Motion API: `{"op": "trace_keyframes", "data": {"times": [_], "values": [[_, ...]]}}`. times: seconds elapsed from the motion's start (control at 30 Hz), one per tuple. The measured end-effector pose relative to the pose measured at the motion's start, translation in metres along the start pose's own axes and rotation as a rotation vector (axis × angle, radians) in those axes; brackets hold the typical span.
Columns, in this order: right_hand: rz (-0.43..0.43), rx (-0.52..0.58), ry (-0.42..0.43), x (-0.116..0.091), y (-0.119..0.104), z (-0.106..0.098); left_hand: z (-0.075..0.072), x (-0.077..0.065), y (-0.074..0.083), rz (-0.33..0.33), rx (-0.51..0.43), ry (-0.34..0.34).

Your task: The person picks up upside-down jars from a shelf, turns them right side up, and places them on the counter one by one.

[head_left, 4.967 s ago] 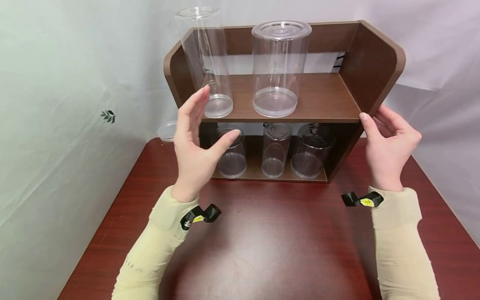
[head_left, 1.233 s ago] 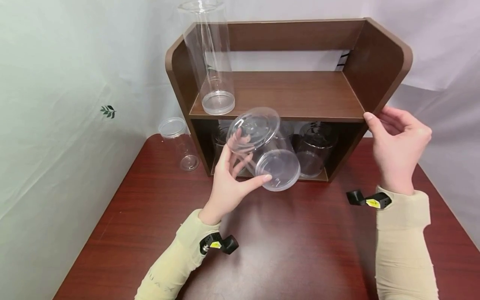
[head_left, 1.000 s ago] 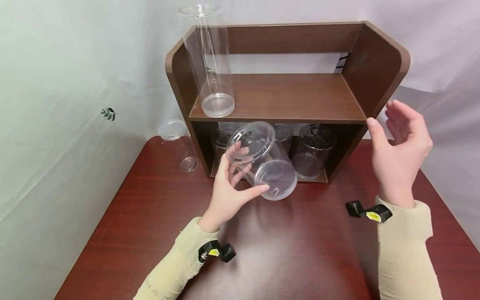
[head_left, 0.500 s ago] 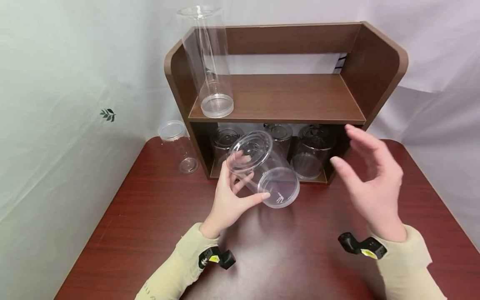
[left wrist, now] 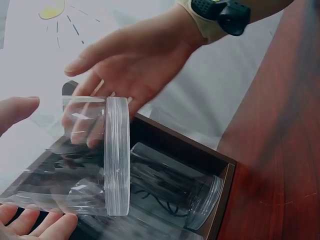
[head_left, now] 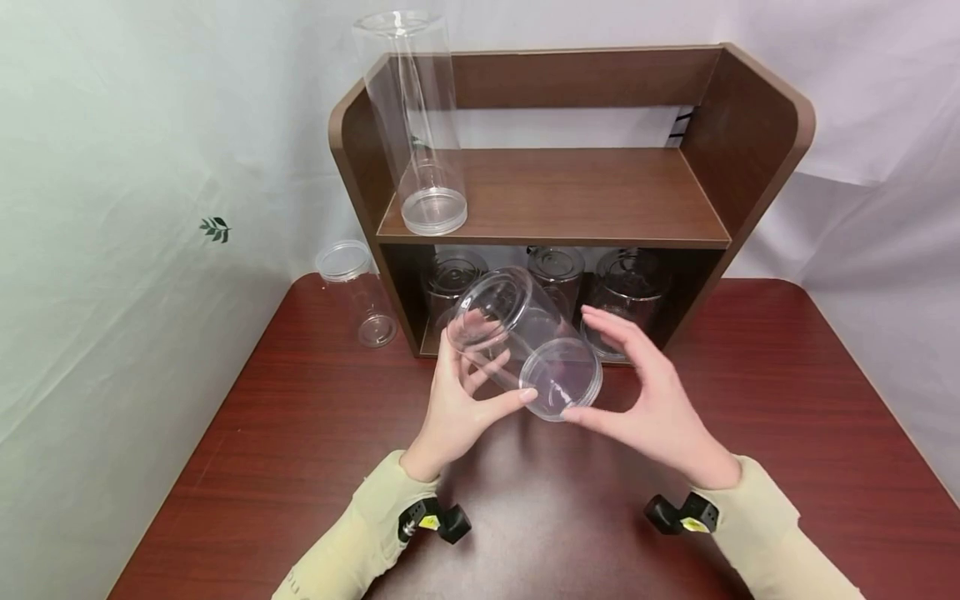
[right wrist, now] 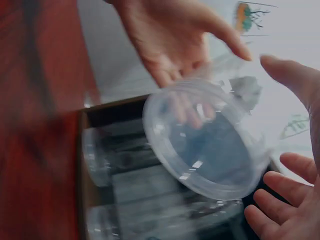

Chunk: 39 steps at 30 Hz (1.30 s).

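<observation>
A wide clear plastic jar (head_left: 536,329) is held tilted in front of the shelf, its lidded end (head_left: 558,379) facing down and right. My left hand (head_left: 453,408) grips it from the left, thumb near the lid and fingers behind the clear wall. My right hand (head_left: 663,404) is at the lid's right side, thumb and fingers spread round it. Its thumb tip overlaps the lid's rim in the head view; contact cannot be told. In the right wrist view, the fingers (right wrist: 272,215) stand apart from the blurred lid (right wrist: 200,145).
A brown two-tier shelf (head_left: 592,196) stands at the table's back. One tall clear jar (head_left: 427,125) is on its upper tier; three jars, including a narrow one (head_left: 557,265), are below. Another lidded jar (head_left: 360,292) stands left of the shelf on the red-brown table (head_left: 247,467).
The wide jar has left the upper tier in my left hand and been tilted. My right hand has let go of the shelf's side and come left and down to the jar's lid.
</observation>
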State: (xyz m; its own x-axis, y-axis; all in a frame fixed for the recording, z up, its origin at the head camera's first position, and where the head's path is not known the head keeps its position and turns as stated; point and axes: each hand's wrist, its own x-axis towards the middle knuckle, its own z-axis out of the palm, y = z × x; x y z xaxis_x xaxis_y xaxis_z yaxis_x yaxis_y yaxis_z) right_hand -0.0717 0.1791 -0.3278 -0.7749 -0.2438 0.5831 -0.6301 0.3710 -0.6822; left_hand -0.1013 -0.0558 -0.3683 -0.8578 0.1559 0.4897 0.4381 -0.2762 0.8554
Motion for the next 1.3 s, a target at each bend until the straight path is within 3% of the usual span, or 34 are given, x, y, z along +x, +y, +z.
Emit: {"op": "trace_keyframes", "data": {"times": [0.13,0.3,0.67,0.97,1.1,1.3], "values": [[0.058,0.026,-0.069,-0.009,0.024,0.013,-0.001,-0.001,-0.002,0.005,-0.021,-0.002],[0.082,0.023,-0.09,-0.015,0.039,0.025,0.0,-0.001,-0.003,0.006,-0.038,-0.006],[0.122,0.033,-0.079,-0.019,0.044,0.03,0.003,-0.004,-0.006,0.018,-0.072,-0.008],[0.106,0.072,-0.033,-0.017,0.043,0.027,0.001,-0.003,-0.01,0.028,-0.01,-0.011],[0.08,0.092,0.006,-0.016,0.044,0.022,-0.003,-0.002,-0.009,0.077,0.014,0.019],[0.044,0.154,0.059,-0.011,0.033,0.014,-0.016,0.006,-0.002,0.183,0.043,0.134]]}}
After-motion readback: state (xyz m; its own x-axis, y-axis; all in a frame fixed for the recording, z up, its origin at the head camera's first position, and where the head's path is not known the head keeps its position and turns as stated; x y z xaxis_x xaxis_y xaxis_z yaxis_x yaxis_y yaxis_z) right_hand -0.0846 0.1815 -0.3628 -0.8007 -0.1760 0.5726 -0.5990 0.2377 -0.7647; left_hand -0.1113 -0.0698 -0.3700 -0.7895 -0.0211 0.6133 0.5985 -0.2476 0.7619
